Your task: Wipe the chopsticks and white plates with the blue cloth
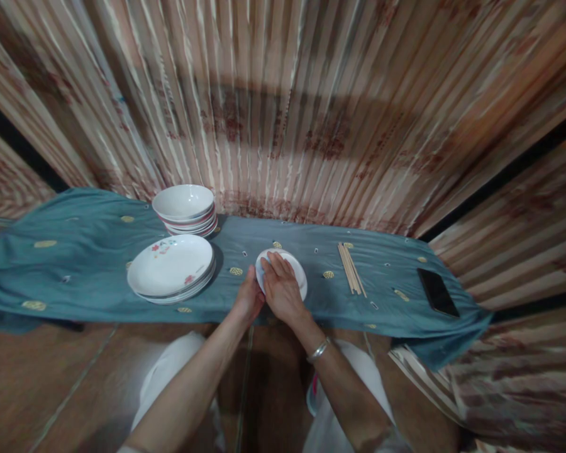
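1. A small white plate (297, 269) is seen near the tabletop's (321, 302) front edge, partly hidden by the right hand (282, 284), which is laid flat over it.
2. The left hand (251, 297) is half curled at the rim; whether the plate is gripped cannot be told.
3. On the left, big plates (174, 267) and bowls (185, 204) are stacked.
4. On the right, chopsticks (351, 269) and a phone (438, 292) are laid.
5. The tabletop is covered by blue-green cloth (89, 251), with curtains (306, 126) hung behind.

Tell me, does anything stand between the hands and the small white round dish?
Nothing visible does: the right hand lies over the small white round dish, the left hand at its near-left edge. Stacked white floral plates stand aside, to the left. What the right palm covers is hidden.
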A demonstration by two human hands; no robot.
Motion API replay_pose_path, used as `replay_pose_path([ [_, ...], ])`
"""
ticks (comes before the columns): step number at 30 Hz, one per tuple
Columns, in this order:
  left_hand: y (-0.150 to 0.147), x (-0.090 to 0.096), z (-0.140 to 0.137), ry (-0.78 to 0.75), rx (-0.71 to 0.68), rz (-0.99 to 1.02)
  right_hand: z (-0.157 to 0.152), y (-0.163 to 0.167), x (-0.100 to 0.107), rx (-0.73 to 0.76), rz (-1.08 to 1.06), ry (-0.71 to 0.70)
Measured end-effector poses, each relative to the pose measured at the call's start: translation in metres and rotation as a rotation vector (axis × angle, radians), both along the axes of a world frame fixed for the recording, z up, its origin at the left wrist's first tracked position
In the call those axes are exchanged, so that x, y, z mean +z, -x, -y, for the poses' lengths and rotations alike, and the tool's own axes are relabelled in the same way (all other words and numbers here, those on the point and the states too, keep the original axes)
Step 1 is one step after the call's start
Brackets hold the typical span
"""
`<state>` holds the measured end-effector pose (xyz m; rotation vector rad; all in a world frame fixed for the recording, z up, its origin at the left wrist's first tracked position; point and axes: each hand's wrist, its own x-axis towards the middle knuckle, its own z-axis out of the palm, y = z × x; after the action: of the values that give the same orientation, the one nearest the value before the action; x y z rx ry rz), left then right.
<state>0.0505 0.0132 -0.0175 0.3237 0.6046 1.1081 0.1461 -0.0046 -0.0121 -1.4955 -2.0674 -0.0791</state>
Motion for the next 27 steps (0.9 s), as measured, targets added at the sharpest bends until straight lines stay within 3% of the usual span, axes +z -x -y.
replay_pose_path([
  [8, -0.002, -0.001, -0.001, -0.030, 0.023, -0.085, 0.005, -0.003, 0.011, 0.134, 0.053, -0.042],
  [14, -0.003, 0.006, 0.001, -0.031, -0.036, -0.116, -0.023, -0.021, 0.026, 0.186, 0.041, 0.040],
  [23, 0.000, 0.011, 0.003, -0.071, -0.073, -0.119, -0.085, -0.037, 0.035, 0.394, -0.121, 0.394],
  [27, 0.002, 0.009, 0.003, -0.063, -0.083, -0.134, -0.111, -0.042, 0.029, 0.359, -0.302, 0.538],
])
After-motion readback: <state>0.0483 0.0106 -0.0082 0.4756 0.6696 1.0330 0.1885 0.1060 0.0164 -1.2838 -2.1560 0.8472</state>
